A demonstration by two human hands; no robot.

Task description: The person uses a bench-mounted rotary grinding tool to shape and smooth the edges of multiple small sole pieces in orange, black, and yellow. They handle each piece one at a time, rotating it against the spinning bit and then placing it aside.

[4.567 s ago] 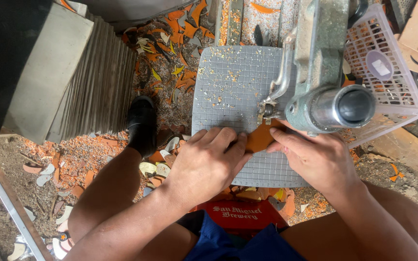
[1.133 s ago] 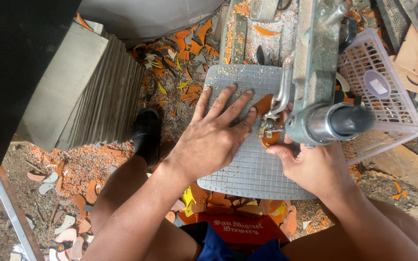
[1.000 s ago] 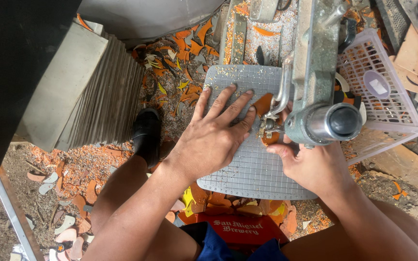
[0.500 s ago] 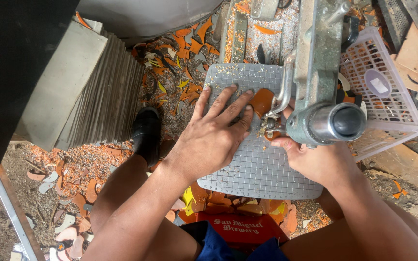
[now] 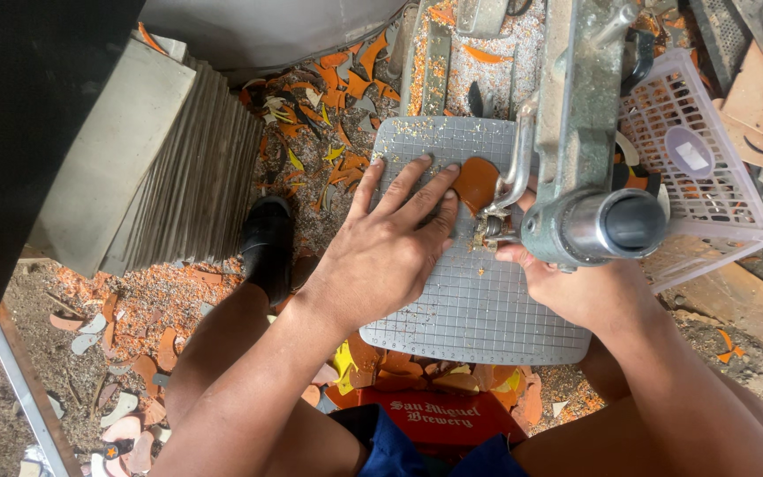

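Observation:
An orange tile piece (image 5: 475, 183) lies on the grey gridded cutter bed (image 5: 470, 300), right at the cutting head of the metal tile cutter (image 5: 576, 132). My left hand (image 5: 390, 243) presses flat on the bed with fingers spread, fingertips touching the piece's left edge. My right hand (image 5: 567, 287) sits beneath the cutter's round handle (image 5: 615, 225), its fingers at the piece's lower right edge by the wheel; the cutter hides part of that hand.
A pink plastic basket (image 5: 699, 177) sits to the right. A stack of grey tiles (image 5: 161, 168) leans at left. Orange and white offcuts (image 5: 328, 97) litter the ground around my black shoe (image 5: 267, 247). A red crate (image 5: 439, 415) is below the bed.
Over the last second the orange piece has slid up past the cutting head, with more of it showing above my left fingers. Earlier both hands held it lower on the bed.

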